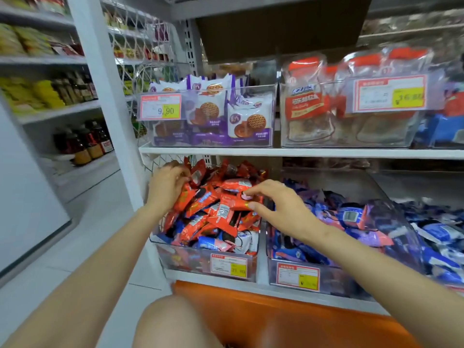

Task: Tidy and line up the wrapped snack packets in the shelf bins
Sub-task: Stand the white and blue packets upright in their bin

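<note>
Both hands are down in the clear bin (185, 259) on the lower shelf, working the heap of red packets (221, 217) that fills it. The left hand (167, 184) sits at the far left corner of the heap. Its fingers are curled over the tops of a few packets there, seemingly bunching them against the side wall so they stand rather than sprawl. How many it truly has hold of I cannot tell. The right hand (281, 204) reaches in from the right, thumb below and forefinger above, nipping one red packet (236, 203) at its near end, the other fingers only loosely bent. That packet lies crosswise on top of the heap, between the two hands. A light pinch at the end looks like the way to swing it round without disturbing those beneath. Below both grips and nearer the person, packets lie every which way, with some blue and pink-white ones mixed in just above the price label (229, 266), so the lining-up seems barely begun. Just right of the right wrist, a second bin (334, 282) holds blue and purple packets (356, 217) in a similar jumble. Above both hands, on the next shelf, biscuit packs (208, 111) stand upright in rows, likely the look wanted here.
</note>
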